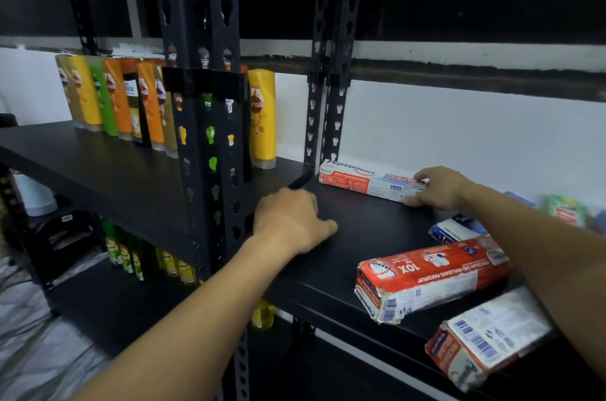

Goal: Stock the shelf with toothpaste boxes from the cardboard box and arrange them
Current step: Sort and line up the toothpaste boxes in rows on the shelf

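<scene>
Pinching one end of a toothpaste box (367, 180), laid flat leftward of the grip along the back wall (459, 138), with the right hand (439, 187). Resting the left hand (292, 220), loose and empty, on the shelf (360, 230). Best to slide flush, keeping level.

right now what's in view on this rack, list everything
right shelf: one, black, centre right
pepsodent box: one, red and white, back of right shelf
toothpaste packs: two, red and white, front of right shelf
blue pack: one, blue and white, behind toothpaste packs
green pack: one, far right
shampoo bottles: a row, yellow, orange, green, left shelf
lower bottles: several, green and yellow, shelf below
left hand: on right shelf
right hand: holds pepsodent box end
</scene>
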Available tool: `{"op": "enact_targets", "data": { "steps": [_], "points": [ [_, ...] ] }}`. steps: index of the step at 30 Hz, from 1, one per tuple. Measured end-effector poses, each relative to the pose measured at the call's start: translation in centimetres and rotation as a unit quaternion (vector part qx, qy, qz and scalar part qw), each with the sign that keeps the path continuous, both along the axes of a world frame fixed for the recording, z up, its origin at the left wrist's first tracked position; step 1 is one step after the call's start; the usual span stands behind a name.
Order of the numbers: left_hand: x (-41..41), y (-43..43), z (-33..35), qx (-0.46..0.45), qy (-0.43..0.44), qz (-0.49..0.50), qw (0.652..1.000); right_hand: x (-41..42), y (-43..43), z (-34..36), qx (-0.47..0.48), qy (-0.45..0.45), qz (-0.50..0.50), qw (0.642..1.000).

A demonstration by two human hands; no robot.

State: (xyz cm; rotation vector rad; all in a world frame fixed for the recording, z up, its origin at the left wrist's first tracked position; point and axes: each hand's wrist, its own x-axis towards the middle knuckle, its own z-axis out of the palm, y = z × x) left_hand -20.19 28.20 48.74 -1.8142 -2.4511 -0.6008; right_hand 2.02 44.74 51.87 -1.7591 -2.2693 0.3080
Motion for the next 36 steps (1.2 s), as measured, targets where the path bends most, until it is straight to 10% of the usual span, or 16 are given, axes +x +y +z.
{"op": "enact_targets", "data": {
  "steps": [9,36],
  "points": [
    [-1.4,11.9,-1.6,0.211,-0.265,0.068,0.938,1.3,1.0,-1.9,0.037,0.133,-0.071,0.988],
    [-2.6,14.5,-2.2,0.189,-0.244,0.059,0.949,0.8,1.0,-2.3,0.117,0.016,-0.082,0.990]
  ]
}}
